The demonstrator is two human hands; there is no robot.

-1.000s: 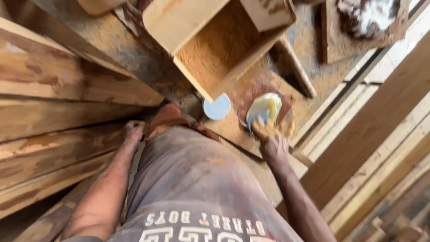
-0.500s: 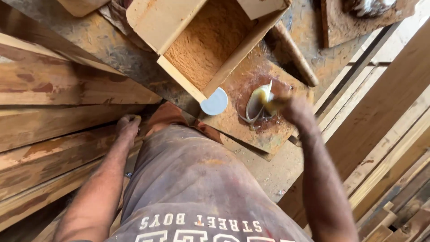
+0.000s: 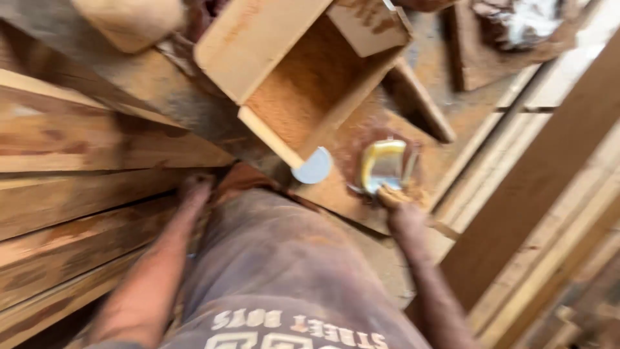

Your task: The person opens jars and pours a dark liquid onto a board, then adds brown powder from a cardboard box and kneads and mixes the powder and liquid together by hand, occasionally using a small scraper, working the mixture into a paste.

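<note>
My right hand [image 3: 403, 207] reaches down to a small metal tin [image 3: 384, 167] holding yellowish paste; the fingers, smeared with the paste, touch the tin's near rim. The tin stands on a flat board [image 3: 342, 194] dusted with sawdust. Its round pale lid [image 3: 312, 168] lies just left of it. My left hand [image 3: 194, 187] rests with fingers down on the edge of the stacked planks [image 3: 84, 194] at my left and holds nothing. An open wooden box [image 3: 303, 71] with sawdust inside sits above the tin. The picture is blurred by motion.
Long planks [image 3: 549, 194] run diagonally at the right. A wooden block [image 3: 129, 22] lies at the top left and a board [image 3: 510, 39] with white material on it at the top right. My grey shirt fills the bottom middle.
My right hand, which was raised over the tin half a second ago, has come back down to the tin's near rim. My left hand stays on the planks.
</note>
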